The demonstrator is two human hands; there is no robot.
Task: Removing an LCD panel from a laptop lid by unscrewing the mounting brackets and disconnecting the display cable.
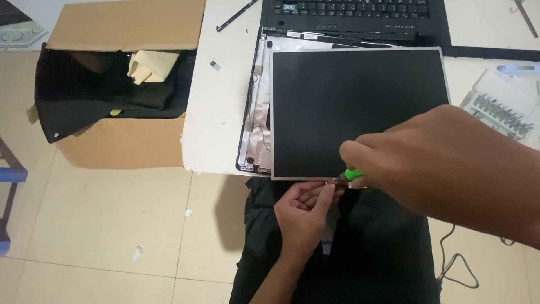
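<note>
The laptop screen panel (357, 110) lies flat on the white worktop (216, 112), its near edge overhanging the worktop's front, resting on the opened silver lid shell (253, 107); the panel is a dark, matte rectangle with a thin pale metal frame, its long axis running left to right across the view; the point of work is the near edge, just right of its middle, where a small metal bracket or screw (335, 180) sits, though it is too small to tell which; the right hand (444, 163) comes in from the right, its grip closed around a green-handled screwdriver (352, 174) whose tip points left at that spot; the left hand (306, 211) reaches up from below, its grip narrow, fingertips pinching the same spot from underneath; the left hand lies directly beneath and is the nearer; beyond the panel sits the black laptop keyboard base (354, 14); a cardboard box (121, 84) stands on the tiled floor at left; a clear plastic tray (500, 104) lies at right.
</note>
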